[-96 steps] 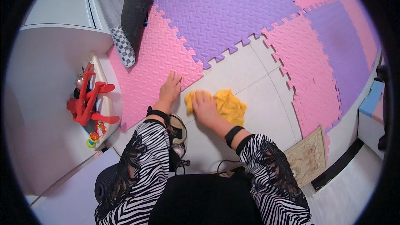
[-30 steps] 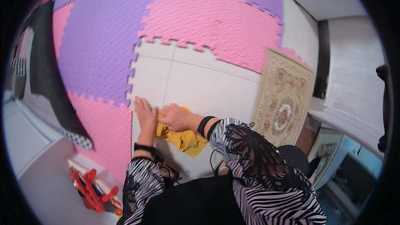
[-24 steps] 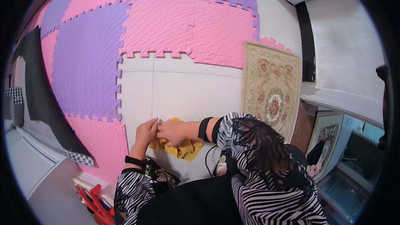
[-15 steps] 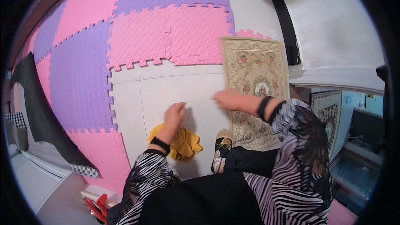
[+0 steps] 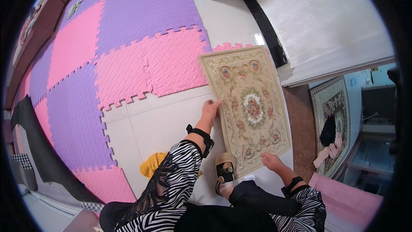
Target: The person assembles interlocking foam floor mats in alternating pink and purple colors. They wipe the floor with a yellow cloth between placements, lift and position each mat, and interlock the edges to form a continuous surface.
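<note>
Clamped on the rug (image 5: 253, 107): left hand (image 5: 210, 112) along its left edge, right hand (image 5: 274, 163) on its near edge. The cloth (image 5: 152, 165) lies by the mat (image 5: 103, 181)'s edge.

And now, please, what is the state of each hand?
Left hand: closed on the left edge of the floral rug.
Right hand: closed on the rug's lower edge, fingertips pinching it.

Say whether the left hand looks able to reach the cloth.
Probably yes, if the left hand lets go of the rug: the cloth lies nearby on the floor, nothing visibly in between.
</note>
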Motion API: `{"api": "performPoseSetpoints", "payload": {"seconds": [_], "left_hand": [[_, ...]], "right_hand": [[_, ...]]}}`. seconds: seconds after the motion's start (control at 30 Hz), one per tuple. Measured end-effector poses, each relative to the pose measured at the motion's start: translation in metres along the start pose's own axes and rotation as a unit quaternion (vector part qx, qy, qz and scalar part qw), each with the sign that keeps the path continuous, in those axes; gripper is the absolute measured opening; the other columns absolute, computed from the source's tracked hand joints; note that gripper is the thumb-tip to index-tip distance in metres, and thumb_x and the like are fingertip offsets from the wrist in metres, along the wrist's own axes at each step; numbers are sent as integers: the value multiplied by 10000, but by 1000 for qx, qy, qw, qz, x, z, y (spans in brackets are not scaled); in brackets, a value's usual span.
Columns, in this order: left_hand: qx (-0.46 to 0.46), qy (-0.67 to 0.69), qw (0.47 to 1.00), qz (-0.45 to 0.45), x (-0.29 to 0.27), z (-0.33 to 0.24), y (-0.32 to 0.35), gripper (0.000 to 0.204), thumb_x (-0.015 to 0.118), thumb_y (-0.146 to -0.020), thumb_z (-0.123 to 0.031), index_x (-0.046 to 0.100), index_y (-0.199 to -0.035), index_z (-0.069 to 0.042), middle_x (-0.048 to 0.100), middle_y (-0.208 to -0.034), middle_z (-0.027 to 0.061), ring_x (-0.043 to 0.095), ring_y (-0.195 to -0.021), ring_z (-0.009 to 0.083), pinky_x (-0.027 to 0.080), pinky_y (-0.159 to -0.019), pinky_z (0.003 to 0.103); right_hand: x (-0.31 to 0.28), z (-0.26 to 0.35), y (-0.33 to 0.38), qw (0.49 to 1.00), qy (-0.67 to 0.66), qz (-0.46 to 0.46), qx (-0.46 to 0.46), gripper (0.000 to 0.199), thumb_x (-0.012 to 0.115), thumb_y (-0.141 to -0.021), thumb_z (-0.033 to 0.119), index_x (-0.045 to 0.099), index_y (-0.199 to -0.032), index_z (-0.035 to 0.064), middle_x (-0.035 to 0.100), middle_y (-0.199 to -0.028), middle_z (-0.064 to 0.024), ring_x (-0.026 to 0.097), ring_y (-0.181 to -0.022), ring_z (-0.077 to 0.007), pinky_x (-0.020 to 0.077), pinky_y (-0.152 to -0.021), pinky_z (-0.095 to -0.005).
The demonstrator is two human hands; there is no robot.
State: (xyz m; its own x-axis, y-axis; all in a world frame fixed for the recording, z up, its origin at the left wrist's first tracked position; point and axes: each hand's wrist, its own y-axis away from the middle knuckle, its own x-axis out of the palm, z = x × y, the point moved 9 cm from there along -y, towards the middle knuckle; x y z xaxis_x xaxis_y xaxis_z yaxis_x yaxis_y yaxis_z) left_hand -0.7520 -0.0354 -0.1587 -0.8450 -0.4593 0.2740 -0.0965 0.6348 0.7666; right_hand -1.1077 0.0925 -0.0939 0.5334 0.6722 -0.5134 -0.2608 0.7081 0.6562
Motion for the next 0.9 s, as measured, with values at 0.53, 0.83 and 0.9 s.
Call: {"api": "performPoseSetpoints", "payload": {"seconds": [0.53, 0.83, 0.9], "left_hand": [[154, -132, 936, 287, 124, -38, 118, 199, 650, -754, -119, 647, -892, 23, 610, -640, 108, 586, -548, 138, 477, -503, 302], [92, -157, 964, 193, 62, -20, 110, 223, 644, -810, -181, 638, -922, 12, 633, -751, 80, 604, -605, 169, 495, -509, 291], [71, -99, 977, 176, 56, -16, 112, 261, 639, -826, -208, 619, -971, 8, 635, -788, 84, 608, -626, 171, 501, -513, 295]], "right_hand": [[-159, -73, 37, 904, -174, -359, 154, 118, 482, -893, 98, 590, -917, 55, 619, -839, -81, 568, -511, -156, 436, -455, -282], [-142, 224, -10, 936, 72, -322, -126, 587, 626, -826, 205, 376, -1316, 2, 423, -1324, -220, 435, -1214, -332, 362, -988, -382], [-75, 277, -7, 917, 214, -253, -223, 758, 688, -762, 286, 310, -1340, -27, 331, -1384, -238, 347, -1280, -357, 322, -1024, -384]]}}
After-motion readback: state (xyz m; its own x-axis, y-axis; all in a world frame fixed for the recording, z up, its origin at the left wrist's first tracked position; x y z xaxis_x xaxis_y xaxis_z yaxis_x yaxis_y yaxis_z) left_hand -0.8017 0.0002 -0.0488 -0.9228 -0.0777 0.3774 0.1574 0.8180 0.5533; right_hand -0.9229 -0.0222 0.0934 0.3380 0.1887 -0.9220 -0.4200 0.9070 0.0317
